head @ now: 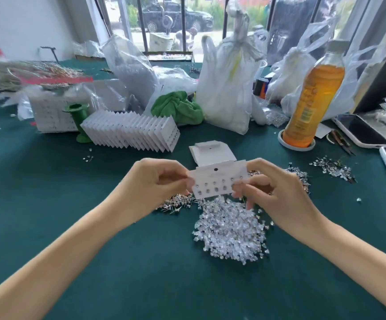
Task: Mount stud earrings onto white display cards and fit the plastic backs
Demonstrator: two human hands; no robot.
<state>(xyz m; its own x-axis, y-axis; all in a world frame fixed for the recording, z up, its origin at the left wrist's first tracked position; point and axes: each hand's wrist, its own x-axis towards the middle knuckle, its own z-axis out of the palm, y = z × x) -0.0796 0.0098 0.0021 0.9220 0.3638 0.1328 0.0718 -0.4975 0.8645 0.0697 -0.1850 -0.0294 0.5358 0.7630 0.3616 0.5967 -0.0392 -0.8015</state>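
Note:
A white display card (217, 181) with two rows of stud earrings on it is held above the table. My left hand (157, 181) pinches its left edge. My right hand (270, 188) grips its right edge, fingers curled behind the card. Below the card lies a heap of clear plastic backs (231, 229). A smaller pile of loose stud earrings (175, 203) lies under my left hand. A blank folded card (211, 152) rests on the table just behind the held one.
A row of white cards (132, 131) stands at the back left beside a green spool (79, 118). An orange bottle (312, 100), plastic bags (226, 88), a green cloth (178, 107) and phones (360, 130) crowd the back and right. More loose studs (332, 167) lie at right.

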